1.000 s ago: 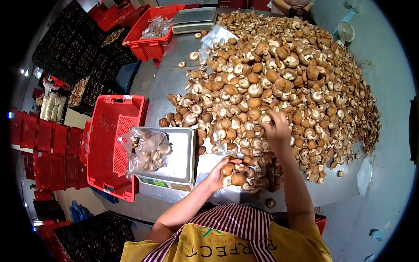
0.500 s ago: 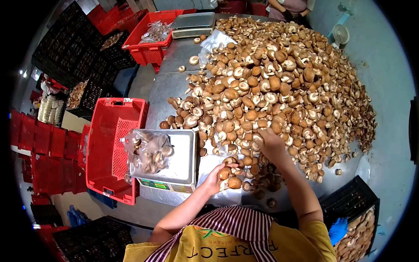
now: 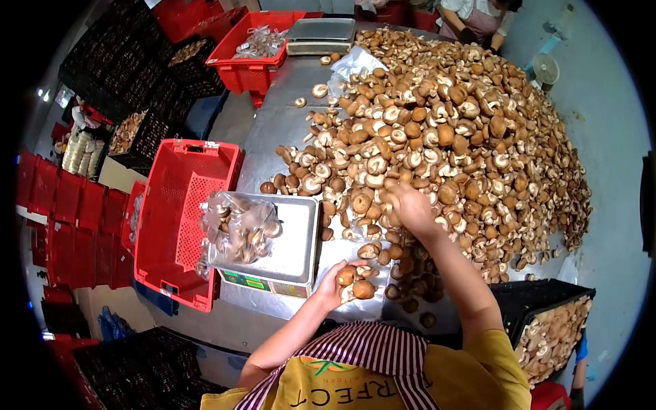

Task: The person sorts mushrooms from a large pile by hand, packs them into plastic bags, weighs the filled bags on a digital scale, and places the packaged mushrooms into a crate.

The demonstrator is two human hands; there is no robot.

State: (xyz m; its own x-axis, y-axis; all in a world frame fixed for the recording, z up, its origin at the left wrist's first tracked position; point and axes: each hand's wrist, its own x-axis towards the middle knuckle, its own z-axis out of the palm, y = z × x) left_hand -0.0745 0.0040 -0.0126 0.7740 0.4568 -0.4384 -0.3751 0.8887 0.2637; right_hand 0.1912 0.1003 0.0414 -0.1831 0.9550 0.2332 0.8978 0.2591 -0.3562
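Note:
My left hand [image 3: 332,286] holds several brown mushrooms [image 3: 356,283] low over the near part of the metal table [image 3: 266,123]. My right hand [image 3: 410,207] reaches into the near left side of the big mushroom pile [image 3: 471,123], its fingers bent against mushrooms; whether it grips one is unclear. Left of my left hand stands a scale [image 3: 295,239] bearing a clear plastic bag [image 3: 239,227] with mushrooms inside. Darker mushrooms [image 3: 417,277] lie in shadow between my forearms.
An empty-looking red crate [image 3: 188,205] stands left of the scale. Another red crate [image 3: 253,61] with bags and a second scale [image 3: 321,31] are at the far left. A black crate of mushrooms [image 3: 553,335] is at the lower right, near a co-worker's arm [image 3: 581,362]. Another person [image 3: 478,20] stands beyond the pile.
The black crate at the lower right has come further into view. My right hand has shifted left and nearer me over the pile. My left hand still holds mushrooms, now slightly apart from those beside it.

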